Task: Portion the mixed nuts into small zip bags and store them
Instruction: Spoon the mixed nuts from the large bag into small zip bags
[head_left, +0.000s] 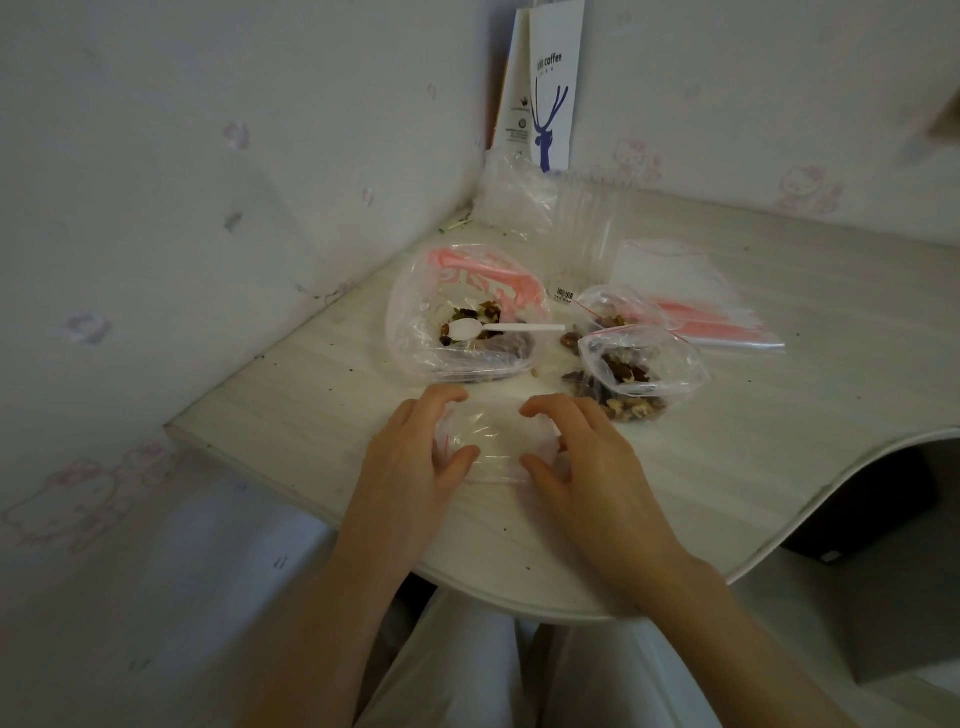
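two hands grip one small clear empty zip bag (493, 448) lying on the pale worktop (779, 441) — the left hand (410, 457) pinches its left edge and the right hand (587, 467) its right, fingers curled. behind it, a large clear bag with pink print (415, 312) holds mixed nuts (485, 313) and a white plastic spoon (498, 328) — to its right sit a small nut-filled zip bag (639, 374) and a second filled zip bag (608, 310).

One wide-angle head cam only: looks fwd and down, close over the counter (753, 441) corner where two walls (260, 156) meet; left hand (415, 457) and right hand (587, 467) sit mid-frame.
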